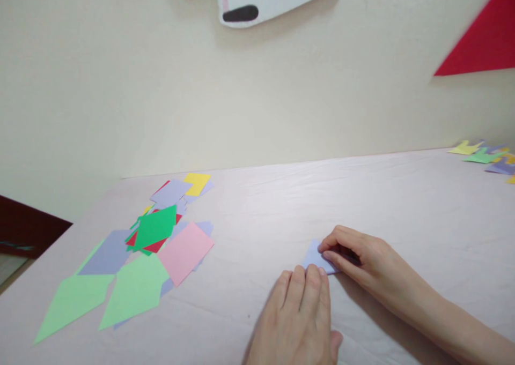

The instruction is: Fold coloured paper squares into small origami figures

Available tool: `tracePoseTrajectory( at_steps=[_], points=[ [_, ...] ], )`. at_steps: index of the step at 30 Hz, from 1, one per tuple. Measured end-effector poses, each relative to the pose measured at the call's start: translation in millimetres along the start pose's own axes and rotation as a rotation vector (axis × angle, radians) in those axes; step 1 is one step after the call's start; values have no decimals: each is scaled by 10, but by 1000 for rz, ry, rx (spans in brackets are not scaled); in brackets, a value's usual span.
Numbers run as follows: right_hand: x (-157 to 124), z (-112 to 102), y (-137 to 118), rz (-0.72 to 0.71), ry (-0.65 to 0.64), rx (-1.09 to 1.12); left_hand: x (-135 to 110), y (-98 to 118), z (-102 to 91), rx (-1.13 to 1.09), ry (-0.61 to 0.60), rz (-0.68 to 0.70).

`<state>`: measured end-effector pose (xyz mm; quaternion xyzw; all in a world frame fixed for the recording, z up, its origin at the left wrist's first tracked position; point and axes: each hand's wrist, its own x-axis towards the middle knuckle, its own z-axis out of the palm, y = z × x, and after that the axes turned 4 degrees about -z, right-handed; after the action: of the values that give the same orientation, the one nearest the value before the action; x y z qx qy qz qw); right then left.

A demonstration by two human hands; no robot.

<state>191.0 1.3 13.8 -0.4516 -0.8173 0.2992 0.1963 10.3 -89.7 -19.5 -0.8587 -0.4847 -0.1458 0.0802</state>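
Observation:
A small piece of light blue paper (311, 254), apparently folded, lies on the pale cloth-covered table (257, 204). Flat over its near edge rests my left hand (298, 314), fingers stretched out side by side and pressing down. My right hand (358, 252) pinches the paper's right side between thumb and index finger. The part of the paper under my left fingers is hidden.
Loose paper squares lie on the left, among them a green sheet (155, 229), a pink sheet (187, 253) and a light green sheet (134, 290). Several folded paper pieces (483, 155) sit at the far right by the wall (257, 102).

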Motion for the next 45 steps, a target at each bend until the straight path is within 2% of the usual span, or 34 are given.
tracePoseTrajectory(
  at_steps=[8, 15, 28, 35, 45],
  points=[
    [3, 24, 4, -2, 9, -2, 62, 50, 0, 44, 75, -35],
    [7, 6, -46, 13, -6, -11, 88, 55, -94, 79, -45, -48],
    [-21, 45, -54, -25, 38, -75, 166, -43, -169, 116, 22, 65],
    [-97, 20, -106, -10, 92, -130, 165, -55, -153, 109, 15, 85],
    [-126, 41, -121, 18, 93, -102, 161, -64, -141, 86, -37, 89]
  ],
)
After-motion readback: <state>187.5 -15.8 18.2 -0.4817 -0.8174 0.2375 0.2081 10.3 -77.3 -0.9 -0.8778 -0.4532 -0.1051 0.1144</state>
